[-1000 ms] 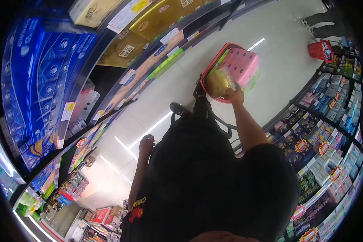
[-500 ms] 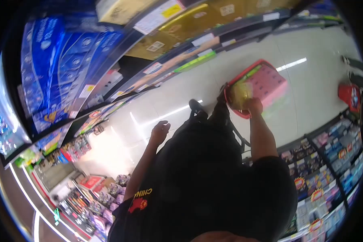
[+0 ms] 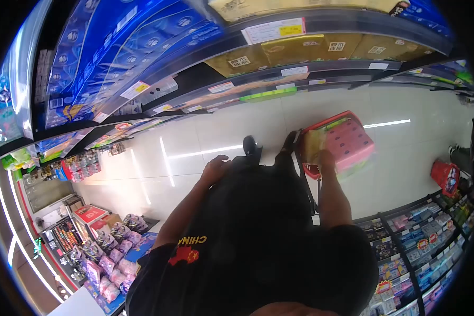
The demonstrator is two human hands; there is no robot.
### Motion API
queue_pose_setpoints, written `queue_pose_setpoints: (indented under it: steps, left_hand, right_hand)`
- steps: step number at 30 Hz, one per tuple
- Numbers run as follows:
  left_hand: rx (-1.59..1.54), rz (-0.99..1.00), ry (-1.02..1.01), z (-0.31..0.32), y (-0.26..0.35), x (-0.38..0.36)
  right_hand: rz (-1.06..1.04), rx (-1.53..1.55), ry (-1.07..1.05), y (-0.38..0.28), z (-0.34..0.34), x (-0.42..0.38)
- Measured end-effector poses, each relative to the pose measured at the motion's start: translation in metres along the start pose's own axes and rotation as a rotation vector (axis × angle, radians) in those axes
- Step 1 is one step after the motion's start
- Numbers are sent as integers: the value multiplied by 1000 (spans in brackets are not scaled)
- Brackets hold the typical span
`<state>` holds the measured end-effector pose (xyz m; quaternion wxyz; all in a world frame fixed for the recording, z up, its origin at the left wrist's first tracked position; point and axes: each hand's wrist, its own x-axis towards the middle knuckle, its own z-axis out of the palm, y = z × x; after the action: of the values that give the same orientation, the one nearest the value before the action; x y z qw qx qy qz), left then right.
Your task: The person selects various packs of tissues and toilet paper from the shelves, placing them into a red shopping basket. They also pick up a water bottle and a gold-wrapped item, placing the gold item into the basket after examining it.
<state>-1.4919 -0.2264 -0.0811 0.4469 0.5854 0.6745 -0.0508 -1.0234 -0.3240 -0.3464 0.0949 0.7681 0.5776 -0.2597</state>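
Observation:
My left hand (image 3: 214, 169) hangs at my left side by my dark clothing, fingers loosely apart and holding nothing. On my right, my right hand (image 3: 326, 159) reaches down over a red shopping basket (image 3: 346, 115) on the floor. Its fingers are closed at the edge of a yellow package (image 3: 314, 144) inside the basket; they are blurred and partly hidden. Beside the package, a pink item with dark spots (image 3: 351, 143) fills much of the basket. A thin dark rod (image 3: 309, 192) runs from the basket along my leg.
Shelves in front hold blue packs (image 3: 126, 52) and gold packages (image 3: 295, 52) above price tags. Behind on the right stands a shelf of small packets (image 3: 405, 247). Another red basket (image 3: 445, 176) is near a person's leg. Bagged goods (image 3: 110, 253) are stacked at left. My shoe (image 3: 251, 145) is on the tiled floor.
My view has turned, so the shelves lie more level across the top. My right hand and the yellow package sit lower in view, and my left hand is closer to my body.

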Motion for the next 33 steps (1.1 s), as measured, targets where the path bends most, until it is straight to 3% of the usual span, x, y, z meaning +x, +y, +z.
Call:
queue_pose_setpoints:
  steps: [1,2,5,6,8,9,11,12,15,18,24,30,33]
  left_hand:
    - [35,54,-13,2,-10,6]
    - [71,108,-25,5,-23,14]
    - [175,303,-8,11,-64,45]
    - [154,208,-16,1,-56,45]
    - [100,22,-37,-27,-23,39]
    - [60,50,-26,-29,-33,47]
    - [24,55,-21,-39,-41,60]
    - [-32,163,-7,-41,-53,68]
    - [-165,253,17,-50,-56,78]
    - [-286,225,-128,-60,-49,90]
    - [-701,185,-330,-94,-17,81]
    - [-1171,24,-458,-148,10,48]
    - [-1375,10,-549,-155,-12,52]
  right_hand:
    - [-1,-23,-8,-3,10,-2]
    - [118,372,362,5,43,-7]
    - [135,192,387,0,37,-27]
    - [171,97,85,-10,4,-40]
    - [314,268,219,-27,-23,-68]
    - [382,351,289,-35,-39,-77]
    - [650,999,346,-68,-95,-98]
    - [773,1332,366,-89,-128,-111]
    - [741,1275,433,-136,-199,-131]
    - [502,1377,501,-165,-232,-145]
    - [153,1261,566,-253,-337,-171]
    - [-86,1259,360,-348,-382,-172]
    - [-443,942,387,-413,-395,-178]
